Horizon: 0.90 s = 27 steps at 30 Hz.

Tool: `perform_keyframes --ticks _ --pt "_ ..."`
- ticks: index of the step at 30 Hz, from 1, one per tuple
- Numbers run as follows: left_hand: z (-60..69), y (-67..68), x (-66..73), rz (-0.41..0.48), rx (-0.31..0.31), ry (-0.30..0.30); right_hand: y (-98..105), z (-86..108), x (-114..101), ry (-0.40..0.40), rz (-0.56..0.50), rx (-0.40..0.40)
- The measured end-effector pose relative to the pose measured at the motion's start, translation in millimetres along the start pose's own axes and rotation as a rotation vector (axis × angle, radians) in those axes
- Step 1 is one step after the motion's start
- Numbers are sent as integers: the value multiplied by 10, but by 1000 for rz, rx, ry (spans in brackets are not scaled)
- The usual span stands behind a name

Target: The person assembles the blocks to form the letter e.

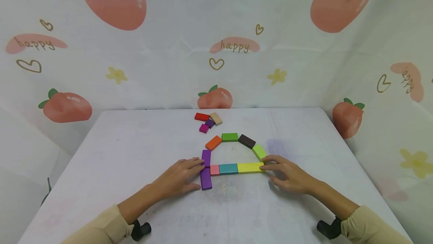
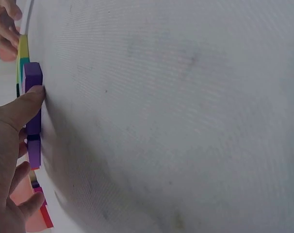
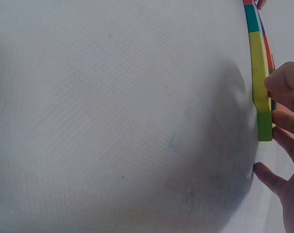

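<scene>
My left hand [image 1: 179, 178] lies beside two purple blocks, the upper one [image 1: 206, 157] and the lower one [image 1: 206, 180], set end to end. Its thumb touches the lower block in the left wrist view. From there a row runs right: pink block [image 1: 214, 170], teal block [image 1: 228, 168], yellow block [image 1: 249, 167]. My right hand [image 1: 289, 174] rests its fingertips at the yellow block's right end, near a lime-green block [image 1: 259, 152]. A green block face [image 3: 265, 126] shows past the yellow block in the right wrist view. Both hands have loosely extended fingers.
Orange block [image 1: 214, 143], green block [image 1: 230, 137] and dark block [image 1: 247, 141] curve above the row. Behind lie a red block [image 1: 202, 116], beige block [image 1: 216, 118], dark purple block [image 1: 210, 123] and magenta block [image 1: 204, 128] on the white table [image 1: 135, 142].
</scene>
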<state>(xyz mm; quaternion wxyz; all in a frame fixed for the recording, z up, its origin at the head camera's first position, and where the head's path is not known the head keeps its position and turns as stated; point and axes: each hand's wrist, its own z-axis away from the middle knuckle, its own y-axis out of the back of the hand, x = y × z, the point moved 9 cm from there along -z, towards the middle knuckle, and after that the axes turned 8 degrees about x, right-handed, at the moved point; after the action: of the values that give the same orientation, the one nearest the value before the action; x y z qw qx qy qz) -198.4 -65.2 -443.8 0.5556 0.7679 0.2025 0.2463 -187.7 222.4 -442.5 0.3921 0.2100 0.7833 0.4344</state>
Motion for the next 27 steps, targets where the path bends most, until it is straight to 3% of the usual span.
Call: perform_keyframes --ticks 21,27 --pt "7 14 -91 -15 -4 19 7 1 -23 2 -5 4" --pt "6 39 -81 -5 29 11 24 -1 -33 23 0 18"
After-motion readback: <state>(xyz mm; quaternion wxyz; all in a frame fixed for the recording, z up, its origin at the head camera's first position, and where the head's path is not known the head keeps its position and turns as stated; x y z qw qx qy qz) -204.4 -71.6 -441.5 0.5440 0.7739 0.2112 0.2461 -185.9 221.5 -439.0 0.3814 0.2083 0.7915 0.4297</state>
